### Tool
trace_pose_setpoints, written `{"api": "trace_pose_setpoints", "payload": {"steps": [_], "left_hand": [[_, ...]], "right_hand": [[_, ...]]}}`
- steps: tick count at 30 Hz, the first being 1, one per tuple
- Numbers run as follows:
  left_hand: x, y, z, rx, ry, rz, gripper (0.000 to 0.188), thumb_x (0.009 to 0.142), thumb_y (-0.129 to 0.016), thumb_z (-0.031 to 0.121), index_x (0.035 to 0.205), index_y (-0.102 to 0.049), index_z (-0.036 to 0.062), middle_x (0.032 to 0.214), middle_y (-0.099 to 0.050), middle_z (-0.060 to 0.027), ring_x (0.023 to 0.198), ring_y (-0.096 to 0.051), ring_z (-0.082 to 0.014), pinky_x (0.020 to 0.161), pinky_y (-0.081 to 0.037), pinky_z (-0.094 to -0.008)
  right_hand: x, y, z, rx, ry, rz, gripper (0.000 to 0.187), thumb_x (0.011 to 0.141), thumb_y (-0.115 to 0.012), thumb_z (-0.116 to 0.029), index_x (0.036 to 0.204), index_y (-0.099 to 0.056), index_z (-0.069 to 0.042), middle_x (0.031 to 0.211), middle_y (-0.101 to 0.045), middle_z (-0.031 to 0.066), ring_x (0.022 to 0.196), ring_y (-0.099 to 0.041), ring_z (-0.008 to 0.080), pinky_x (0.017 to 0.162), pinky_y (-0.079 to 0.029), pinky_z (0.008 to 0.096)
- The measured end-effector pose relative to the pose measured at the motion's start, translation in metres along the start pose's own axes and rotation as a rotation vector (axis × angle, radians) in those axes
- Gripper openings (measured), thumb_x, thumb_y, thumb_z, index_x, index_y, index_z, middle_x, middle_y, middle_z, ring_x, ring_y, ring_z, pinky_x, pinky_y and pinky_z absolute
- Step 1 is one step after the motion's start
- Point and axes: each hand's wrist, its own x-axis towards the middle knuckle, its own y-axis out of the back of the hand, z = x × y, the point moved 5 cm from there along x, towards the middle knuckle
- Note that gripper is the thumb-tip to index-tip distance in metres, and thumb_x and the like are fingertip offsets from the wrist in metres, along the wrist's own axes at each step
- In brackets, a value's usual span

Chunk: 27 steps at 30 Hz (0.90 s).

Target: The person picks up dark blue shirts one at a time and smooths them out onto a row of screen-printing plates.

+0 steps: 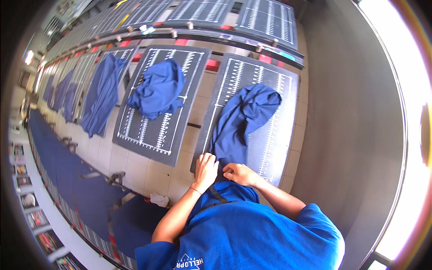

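Observation:
A bunched navy cloth garment (245, 119) lies along the nearest dark board (270, 139), its narrow end reaching toward my body. My left hand (206, 171) is closed at the left side of that near end, fingers bent over the cloth. Across from it, my right hand (240, 174) is curled in a pinch at the right side of the same end. The two hands are a short way apart, with navy cloth between them. The fingertips are partly hidden. White ruled marks run along the board beside the garment.
Left of me, a second marked board (168, 148) carries a crumpled navy garment (158, 87). Further boards hold more navy cloth (102, 96). A dark rail (216, 33) crosses behind them. A grey wall (346, 90) stands at right; long navy cloth (67, 175) stretches at left.

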Motion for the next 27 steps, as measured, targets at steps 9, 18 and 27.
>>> {"api": "trace_pose_setpoints", "payload": {"steps": [9, 18, 27], "left_hand": [[0.016, 0.032, 0.085, -0.577, -0.406, -0.067, 0.019, 0.096, -0.061, 0.001, 0.114, -0.057, 0.002, 0.088, -0.066, -0.022, 0.078, -0.071, -0.0336, 0.064, -0.055, -0.0407], [0.054, 0.099, 0.084, -0.379, -0.393, 0.025, 0.036, 0.071, -0.066, -0.012, 0.106, -0.063, -0.0028, 0.096, -0.064, -0.0178, 0.089, -0.066, -0.0388, 0.081, -0.054, -0.0404], [0.071, 0.207, 0.161, -0.707, -0.61, -0.362, 0.028, 0.091, -0.074, 0.01, 0.113, -0.061, 0.0006, 0.095, -0.072, -0.0138, 0.085, -0.07, -0.0142, 0.075, -0.054, -0.028]], "right_hand": [[-0.007, 0.012, 0.009, 1.487, 0.114, 0.386, 0.028, 0.1, -0.06, -0.039, 0.108, -0.058, -0.012, 0.094, -0.061, -0.0009, 0.09, -0.06, 0.0126, 0.08, -0.05, 0.0318], [-0.112, 0.072, -0.13, 0.819, 0.269, 0.943, 0.03, 0.105, -0.056, -0.029, 0.121, -0.062, -0.004, 0.102, -0.071, 0.0049, 0.093, -0.069, 0.012, 0.08, -0.058, 0.0313], [-0.222, 0.137, -0.237, 1.029, 0.877, 1.097, 0.011, 0.101, -0.054, -0.006, 0.113, -0.053, -0.006, 0.102, -0.062, 0.0047, 0.092, -0.065, 0.0134, 0.081, -0.054, 0.0306]]}}
